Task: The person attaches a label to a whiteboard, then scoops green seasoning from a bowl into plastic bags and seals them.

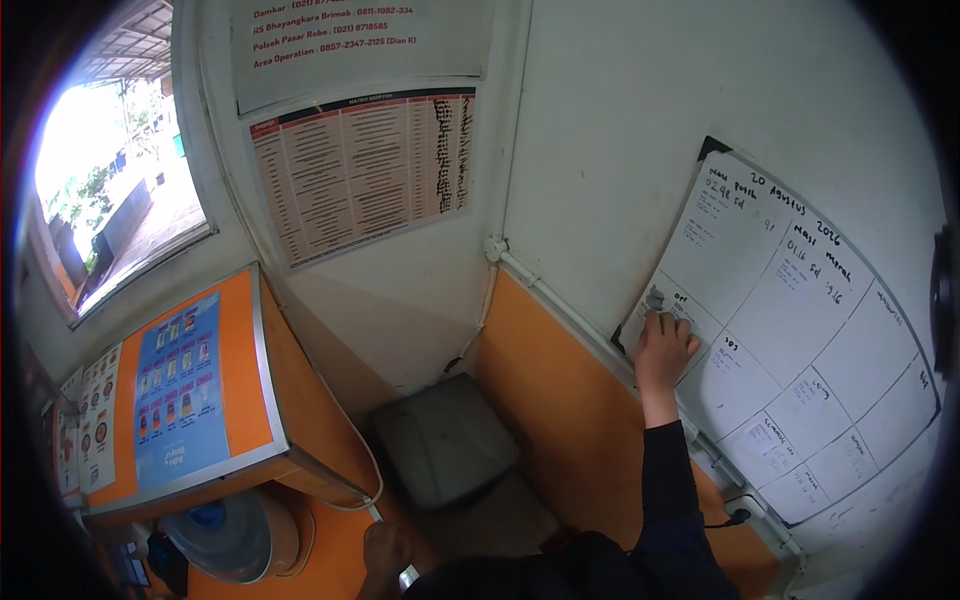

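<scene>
A whiteboard with handwriting in a ruled grid hangs tilted in view on the right wall. My right hand is at its lower left part, with bent fingers against the surface near the word "Ori". A small grey crumpled piece, perhaps cloth, shows at the fingertips; most of it is hidden. Low in the view, my left hand is closed and dark in shadow. Pale bits show above and below that fist, but I cannot make out what it holds.
A dark grey lidded box stands in the corner. At left are an orange cabinet with posters and a round container with a translucent lid. A printed chart hangs beside the window. A black plug sits below the board.
</scene>
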Demonstrator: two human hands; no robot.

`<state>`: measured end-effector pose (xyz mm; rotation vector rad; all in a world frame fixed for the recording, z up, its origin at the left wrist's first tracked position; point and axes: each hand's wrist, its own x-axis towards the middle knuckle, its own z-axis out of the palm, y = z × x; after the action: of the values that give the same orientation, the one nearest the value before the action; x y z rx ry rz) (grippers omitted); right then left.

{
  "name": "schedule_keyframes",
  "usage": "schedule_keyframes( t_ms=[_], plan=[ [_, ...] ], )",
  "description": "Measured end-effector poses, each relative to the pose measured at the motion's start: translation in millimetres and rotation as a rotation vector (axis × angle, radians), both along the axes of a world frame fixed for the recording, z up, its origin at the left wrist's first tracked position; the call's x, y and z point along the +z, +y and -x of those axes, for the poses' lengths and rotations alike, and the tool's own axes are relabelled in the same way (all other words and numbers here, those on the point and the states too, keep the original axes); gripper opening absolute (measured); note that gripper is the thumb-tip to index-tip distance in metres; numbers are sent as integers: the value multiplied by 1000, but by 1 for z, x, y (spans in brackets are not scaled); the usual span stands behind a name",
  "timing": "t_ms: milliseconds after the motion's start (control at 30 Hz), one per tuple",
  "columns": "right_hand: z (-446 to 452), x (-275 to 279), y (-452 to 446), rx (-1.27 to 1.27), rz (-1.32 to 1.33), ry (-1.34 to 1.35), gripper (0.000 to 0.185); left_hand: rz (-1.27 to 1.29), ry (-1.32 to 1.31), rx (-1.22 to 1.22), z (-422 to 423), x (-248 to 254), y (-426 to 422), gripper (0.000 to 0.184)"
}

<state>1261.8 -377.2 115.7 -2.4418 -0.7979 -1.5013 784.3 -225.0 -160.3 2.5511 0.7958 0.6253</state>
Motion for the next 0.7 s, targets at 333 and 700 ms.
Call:
schedule_keyframes(
  t_ms=[333,700],
  plan=[
    [-4,-4,3,-44,-7,-89,16,-15,-20,-12,-2,5,-1,24],
    [14,12,12,-162,33,53,14,-41,-8,-9,-1,10,-4,21]
  ],
)
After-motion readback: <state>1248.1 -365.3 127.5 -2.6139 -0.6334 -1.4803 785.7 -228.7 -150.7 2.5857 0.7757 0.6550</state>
